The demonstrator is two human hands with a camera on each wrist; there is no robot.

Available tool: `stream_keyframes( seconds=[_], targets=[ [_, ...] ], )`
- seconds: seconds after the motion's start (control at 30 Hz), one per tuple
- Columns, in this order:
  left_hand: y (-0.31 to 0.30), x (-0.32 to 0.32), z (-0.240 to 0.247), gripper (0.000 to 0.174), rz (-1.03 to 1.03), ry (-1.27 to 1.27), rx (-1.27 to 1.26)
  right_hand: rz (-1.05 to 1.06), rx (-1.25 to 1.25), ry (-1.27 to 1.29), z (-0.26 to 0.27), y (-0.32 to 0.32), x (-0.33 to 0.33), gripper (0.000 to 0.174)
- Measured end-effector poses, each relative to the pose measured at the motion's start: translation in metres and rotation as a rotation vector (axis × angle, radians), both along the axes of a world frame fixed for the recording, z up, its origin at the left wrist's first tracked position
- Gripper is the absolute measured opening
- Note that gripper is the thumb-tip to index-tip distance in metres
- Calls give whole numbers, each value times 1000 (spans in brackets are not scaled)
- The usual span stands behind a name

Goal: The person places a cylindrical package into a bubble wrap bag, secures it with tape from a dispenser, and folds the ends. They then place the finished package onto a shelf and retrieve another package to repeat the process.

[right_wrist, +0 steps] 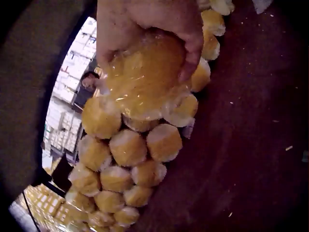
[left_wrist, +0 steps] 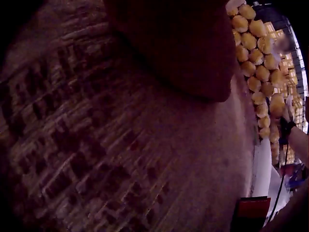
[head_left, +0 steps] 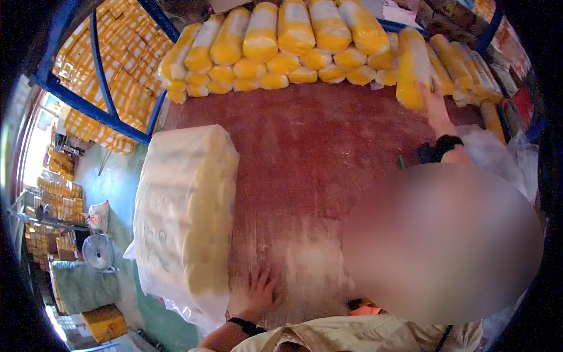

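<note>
My right hand (head_left: 434, 105) grips the near end of a yellow-and-white plastic-wrapped roll (head_left: 412, 61) at the right of the stacked rolls. In the right wrist view the thumb and fingers of that hand (right_wrist: 149, 21) curl round the shiny yellow end (right_wrist: 145, 79). Flat on the reddish table (head_left: 305, 158), my left hand (head_left: 261, 293) rests with its fingers spread. Just left of it stands a large bundle (head_left: 185, 217) of rolls in a translucent white bag with faint printing. The left wrist view is dark and mostly shows worn tabletop (left_wrist: 120, 164).
Several similar rolls (head_left: 261, 32) are piled in rows along the far table edge. Crumpled clear plastic (head_left: 498, 155) lies at the right. A blue metal frame (head_left: 97, 114) rises at the left, beyond which a fan (head_left: 98, 252) stands on the green floor. A blurred patch hides the lower right.
</note>
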State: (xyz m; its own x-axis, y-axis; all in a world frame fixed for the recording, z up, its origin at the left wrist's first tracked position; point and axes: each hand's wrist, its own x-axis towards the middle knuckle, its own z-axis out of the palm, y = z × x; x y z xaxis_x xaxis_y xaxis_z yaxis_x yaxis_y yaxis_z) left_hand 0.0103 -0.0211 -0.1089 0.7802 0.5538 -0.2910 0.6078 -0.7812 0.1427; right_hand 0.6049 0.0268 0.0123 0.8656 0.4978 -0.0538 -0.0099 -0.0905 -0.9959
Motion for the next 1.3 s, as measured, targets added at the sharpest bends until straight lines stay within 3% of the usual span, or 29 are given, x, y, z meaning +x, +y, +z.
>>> stream_keyframes(
  seconds=[0.1,0.2,0.23,0.3,0.4,0.47,0.53,0.6,0.7,0.77,0.87,1.03,1.23,1.3],
  targets=[
    [1,1,-1,63,26,-44,-64,1,68,-375,-49,28,70,72],
    [4,12,17,63,40,25,-116,-341,535,39,-73,29,49,63],
    [4,13,15,63,44,30,-116,-524,633,201,-92,38,60,48],
    [3,9,12,63,40,50,-116,-296,113,-652,-148,35,109,53],
    [-1,8,11,63,23,54,-60,-172,-431,-1293,-158,49,126,52],
    [-3,4,8,63,52,-26,-102,-181,-751,-1382,-117,51,97,51],
    [-4,1,4,63,60,-43,-104,12,-309,-915,-163,44,139,53],
    [-6,0,3,64,55,2,-87,100,-88,-573,-158,38,115,52],
    [-8,2,6,65,75,21,-129,146,-3,-247,-104,21,-10,54],
    [-7,1,8,65,41,-46,-91,209,120,-123,-110,15,-45,53],
    [-3,4,25,65,-7,-17,-73,240,349,241,-66,-4,-104,44],
    [-5,-4,28,64,-39,-38,-42,222,479,11,6,-23,-141,40],
    [-8,-10,25,64,2,-142,-20,83,570,-481,155,-76,-228,26],
    [-10,-12,43,66,15,-191,3,146,729,-615,209,-114,-274,25]
  ],
)
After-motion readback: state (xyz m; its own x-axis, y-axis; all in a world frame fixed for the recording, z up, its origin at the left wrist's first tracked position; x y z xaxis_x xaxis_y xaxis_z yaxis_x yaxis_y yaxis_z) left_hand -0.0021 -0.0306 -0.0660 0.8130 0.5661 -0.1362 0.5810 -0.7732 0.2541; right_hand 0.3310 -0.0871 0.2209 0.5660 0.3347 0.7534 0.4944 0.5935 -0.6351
